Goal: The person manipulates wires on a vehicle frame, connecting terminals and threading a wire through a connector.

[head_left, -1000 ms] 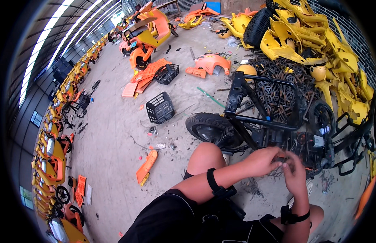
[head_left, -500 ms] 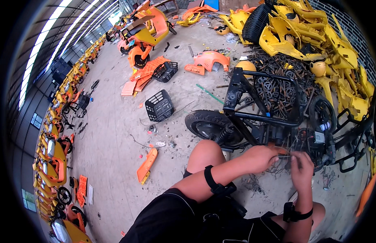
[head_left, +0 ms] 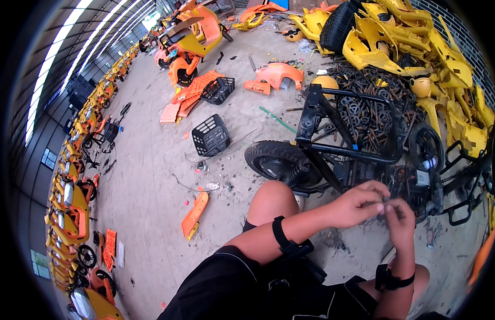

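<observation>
A stripped black scooter frame (head_left: 352, 155) stands in front of my right side, with a tyre (head_left: 260, 157) at its left and a mess of wires and parts (head_left: 397, 184) low in it. My left hand (head_left: 367, 205) is at the wires, thumb and fingertips closed on a thin wire. My right hand (head_left: 399, 224) meets it from below, thumb and forefinger pinched on the same thin wiring. The exact strand between the fingertips is small and partly hidden.
Yellow body panels (head_left: 455, 72) and rusty metal parts (head_left: 373, 98) are piled at right. Black crates (head_left: 210, 136), orange panels (head_left: 191, 216) and scraps lie on the concrete floor (head_left: 140, 197). Scooters (head_left: 71, 213) line the left side; another (head_left: 191, 40) stands ahead.
My left hand has moved up and to the right, so both hands' fingertips are closer together. My right hand has shifted slightly rightward since one second ago.
</observation>
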Motion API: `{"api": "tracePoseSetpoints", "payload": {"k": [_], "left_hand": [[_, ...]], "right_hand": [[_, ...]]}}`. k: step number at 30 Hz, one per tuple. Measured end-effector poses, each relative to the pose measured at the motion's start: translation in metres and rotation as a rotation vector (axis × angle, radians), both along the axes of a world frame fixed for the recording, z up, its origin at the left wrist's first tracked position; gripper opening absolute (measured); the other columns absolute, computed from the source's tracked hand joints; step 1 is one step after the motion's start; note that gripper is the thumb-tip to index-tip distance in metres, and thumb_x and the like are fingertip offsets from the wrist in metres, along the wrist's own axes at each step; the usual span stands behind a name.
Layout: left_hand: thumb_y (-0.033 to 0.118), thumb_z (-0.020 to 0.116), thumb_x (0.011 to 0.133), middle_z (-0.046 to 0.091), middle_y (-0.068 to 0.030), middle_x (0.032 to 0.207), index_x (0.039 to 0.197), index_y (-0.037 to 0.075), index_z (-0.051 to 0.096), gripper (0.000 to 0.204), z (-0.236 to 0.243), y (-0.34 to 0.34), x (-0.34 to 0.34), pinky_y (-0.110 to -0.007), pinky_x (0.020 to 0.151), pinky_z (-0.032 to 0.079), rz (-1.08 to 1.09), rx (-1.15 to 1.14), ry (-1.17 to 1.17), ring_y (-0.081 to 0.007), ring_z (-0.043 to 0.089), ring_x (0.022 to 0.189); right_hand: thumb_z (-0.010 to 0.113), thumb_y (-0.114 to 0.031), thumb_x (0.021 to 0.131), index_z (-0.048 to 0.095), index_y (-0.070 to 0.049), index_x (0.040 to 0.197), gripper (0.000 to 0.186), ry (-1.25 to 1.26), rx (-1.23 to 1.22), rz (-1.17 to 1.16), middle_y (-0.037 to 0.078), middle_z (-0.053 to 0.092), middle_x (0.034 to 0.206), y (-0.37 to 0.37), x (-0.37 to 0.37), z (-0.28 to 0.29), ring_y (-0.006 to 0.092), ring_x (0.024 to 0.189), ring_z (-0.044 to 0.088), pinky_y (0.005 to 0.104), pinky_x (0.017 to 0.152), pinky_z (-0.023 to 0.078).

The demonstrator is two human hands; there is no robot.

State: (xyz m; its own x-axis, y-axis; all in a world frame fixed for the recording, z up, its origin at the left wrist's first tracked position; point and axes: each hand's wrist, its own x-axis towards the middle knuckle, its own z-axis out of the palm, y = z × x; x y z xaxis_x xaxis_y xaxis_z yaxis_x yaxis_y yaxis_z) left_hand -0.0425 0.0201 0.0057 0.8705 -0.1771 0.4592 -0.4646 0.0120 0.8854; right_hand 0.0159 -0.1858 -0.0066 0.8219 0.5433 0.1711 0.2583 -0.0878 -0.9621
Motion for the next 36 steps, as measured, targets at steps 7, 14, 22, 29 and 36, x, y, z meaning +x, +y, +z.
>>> {"api": "tracePoseSetpoints", "payload": {"k": [7, 14, 22, 29, 36], "left_hand": [[0.023, 0.046, 0.105, 0.061, -0.0055, 0.101, 0.100, 0.001, 0.061, 0.027, -0.001, 0.003, -0.002, -0.024, 0.063, 0.044, -0.352, -0.276, 0.329, -0.0110, 0.058, 0.077], [0.025, 0.041, 0.107, 0.051, -0.0004, 0.076, 0.085, 0.004, 0.054, 0.032, -0.007, -0.007, -0.005, -0.024, 0.057, 0.040, -0.247, -0.320, 0.376, -0.0072, 0.048, 0.059], [0.029, 0.045, 0.106, 0.050, 0.0014, 0.077, 0.087, 0.006, 0.055, 0.031, -0.009, -0.007, -0.008, -0.024, 0.060, 0.041, -0.199, -0.227, 0.419, -0.0068, 0.046, 0.066], [0.029, 0.047, 0.105, 0.048, 0.0026, 0.074, 0.084, 0.007, 0.055, 0.031, -0.010, -0.011, -0.009, -0.025, 0.060, 0.040, -0.132, -0.197, 0.332, -0.0067, 0.044, 0.067], [0.027, 0.047, 0.105, 0.048, 0.0014, 0.072, 0.083, 0.005, 0.054, 0.032, -0.007, -0.012, -0.010, -0.027, 0.060, 0.038, -0.098, -0.138, 0.219, -0.0082, 0.042, 0.067]], "right_hand": [[0.061, -0.010, 0.096, 0.058, -0.004, 0.089, 0.010, 0.210, 0.079, 0.139, 0.001, 0.060, 0.082, -0.004, -0.001, -0.001, 0.0070, 0.074, 0.053, 0.0217, 0.066, 0.041], [0.060, -0.016, 0.097, 0.055, -0.008, 0.085, 0.015, 0.242, 0.153, 0.178, 0.002, 0.063, 0.075, 0.022, -0.020, 0.011, 0.0050, 0.064, 0.050, 0.0204, 0.056, 0.037], [0.060, -0.011, 0.094, 0.057, -0.006, 0.087, 0.009, 0.252, 0.077, 0.057, -0.001, 0.056, 0.077, 0.021, -0.021, 0.000, 0.0059, 0.067, 0.049, 0.0214, 0.058, 0.039], [0.060, -0.007, 0.095, 0.058, -0.003, 0.085, 0.011, 0.350, 0.093, 0.035, -0.001, 0.059, 0.074, 0.023, -0.022, 0.003, 0.0054, 0.066, 0.049, 0.0215, 0.059, 0.040], [0.062, -0.009, 0.094, 0.059, -0.002, 0.084, 0.012, 0.384, 0.134, 0.046, 0.000, 0.059, 0.074, 0.022, -0.021, -0.005, 0.0058, 0.064, 0.049, 0.0218, 0.058, 0.039]]}}
